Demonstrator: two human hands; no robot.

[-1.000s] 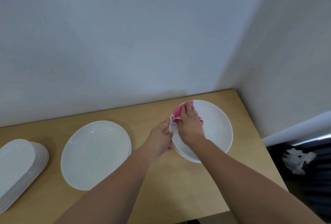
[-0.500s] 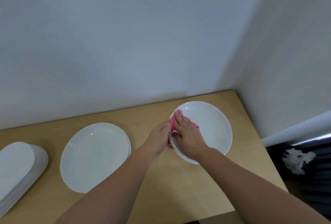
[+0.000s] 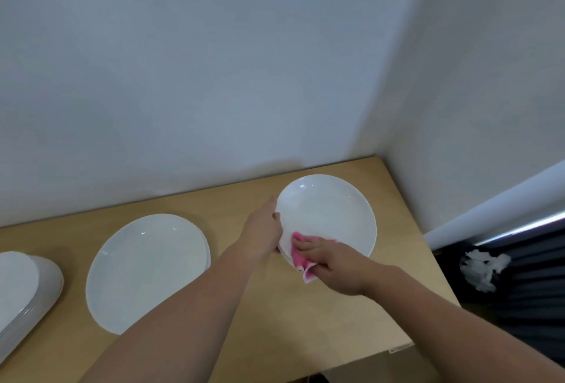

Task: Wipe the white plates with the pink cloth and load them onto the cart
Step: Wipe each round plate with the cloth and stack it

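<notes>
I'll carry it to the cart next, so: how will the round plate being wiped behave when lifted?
Probably stiff: the plate holds its shape though the left hand grips only its rim. Likely slippery, given the glossy highlights on it, so a firm grip seems wise. Probably breakable if dropped on the wooden table.

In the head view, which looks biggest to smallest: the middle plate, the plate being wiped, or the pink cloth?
1. middle plate, though it seems nearer the camera; the plates may match.
2. wiped plate.
3. pink cloth, partly under the right hand.
</notes>
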